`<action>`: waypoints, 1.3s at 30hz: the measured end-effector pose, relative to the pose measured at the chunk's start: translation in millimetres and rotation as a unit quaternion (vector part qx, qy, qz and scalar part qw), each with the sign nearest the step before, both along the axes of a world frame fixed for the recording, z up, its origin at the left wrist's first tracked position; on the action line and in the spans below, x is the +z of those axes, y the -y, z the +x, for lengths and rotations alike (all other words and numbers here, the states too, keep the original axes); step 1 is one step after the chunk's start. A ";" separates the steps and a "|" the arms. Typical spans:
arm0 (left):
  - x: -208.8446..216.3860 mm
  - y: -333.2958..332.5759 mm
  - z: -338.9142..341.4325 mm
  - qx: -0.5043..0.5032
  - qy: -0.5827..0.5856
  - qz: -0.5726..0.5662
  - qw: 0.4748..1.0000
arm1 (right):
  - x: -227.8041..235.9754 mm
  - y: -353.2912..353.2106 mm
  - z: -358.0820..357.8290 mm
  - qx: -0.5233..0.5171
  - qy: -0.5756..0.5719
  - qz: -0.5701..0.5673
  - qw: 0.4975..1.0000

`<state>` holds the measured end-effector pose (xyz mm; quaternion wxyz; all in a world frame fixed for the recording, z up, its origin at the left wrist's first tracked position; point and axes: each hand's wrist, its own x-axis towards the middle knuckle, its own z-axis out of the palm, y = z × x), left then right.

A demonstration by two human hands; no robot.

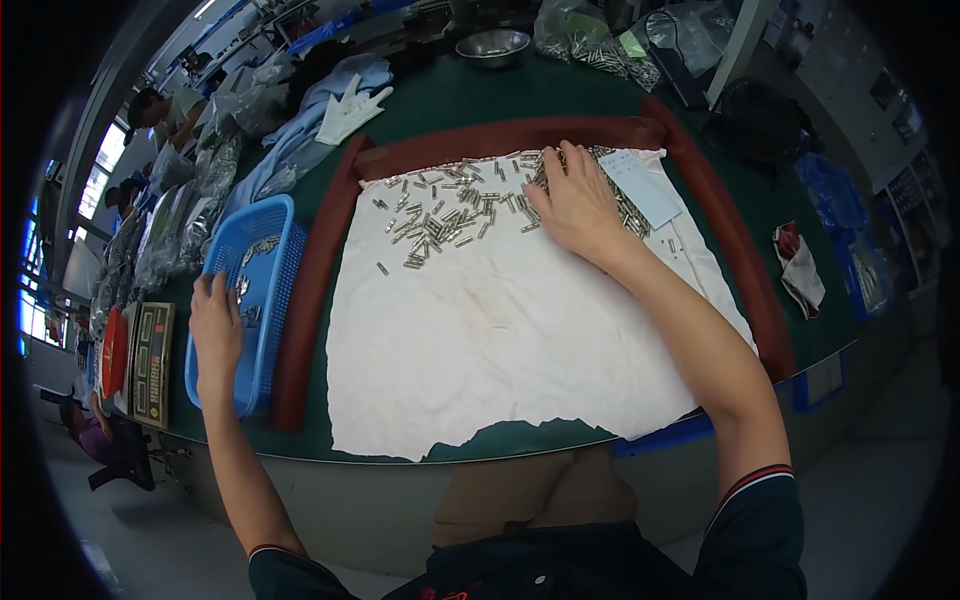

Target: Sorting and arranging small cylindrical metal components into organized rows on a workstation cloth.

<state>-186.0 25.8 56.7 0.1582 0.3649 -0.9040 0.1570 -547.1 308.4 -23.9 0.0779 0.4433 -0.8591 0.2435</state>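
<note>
Many small silvery metal cylinders (pixel 430 230) lie scattered and heaped across the far part of a white cloth (pixel 470 330). My right hand (pixel 578 205) rests on the heap at the far right, its fingers spread over the pieces. Beside it lies a pale blue paper slip (pixel 643 190) with writing, partly over some cylinders. At the left stands a blue plastic basket (pixel 290 240) with small metal parts inside. My left hand (pixel 216 325) is over the basket's left side, fingers extended and slightly apart. I see nothing held in it, though its palm side is hidden.
Dark red padded strips (pixel 510 133) border the cloth at left, back and right on a green table (pixel 430 110). Scales (pixel 152 365) stand left of the basket. A white glove (pixel 352 110), a metal bowl (pixel 492 47) and bagged parts lie farther back. A cloth bundle (pixel 798 270) is at right.
</note>
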 end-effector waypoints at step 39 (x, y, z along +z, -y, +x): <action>-50.4 -188.2 -81.5 -0.500 0.195 0.319 0.781 | 25.2 -50.6 53.2 0.191 0.005 -0.019 0.981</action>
